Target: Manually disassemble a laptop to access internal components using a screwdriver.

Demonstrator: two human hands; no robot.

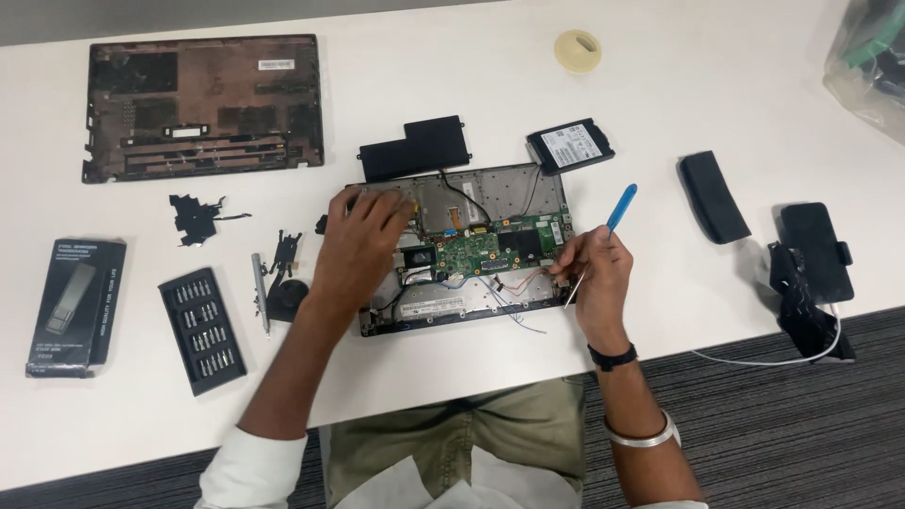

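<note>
Head view, one frame. The opened laptop chassis with its green circuit board exposed (462,247) lies at the middle of the white table (660,113), long axis running left to right, directly ahead of me and between both hands. My left hand (363,247) rests palm down on the chassis's left part, fingers loosely spread and pressing flat near the upper left corner; it grips nothing that I can see. My right hand (596,271) sits at the chassis's right edge, closed in a pinch on a slim tool with a blue plastic handle (617,209); the handle points up and to the right, away from the board, and a thin pale shaft shows below the fingers, slanting down. Whether its tip touches the chassis I cannot tell. The circuit board lies just left of the right hand, nearer to it than to the left. Loose red and blue wires (504,292) trail off the front right of the board. Elsewhere: the removed dark bottom cover (203,106) far left, a black tray of screwdriver bits (202,329) near left, a roll of pale tape (577,49) at the far edge.
</note>
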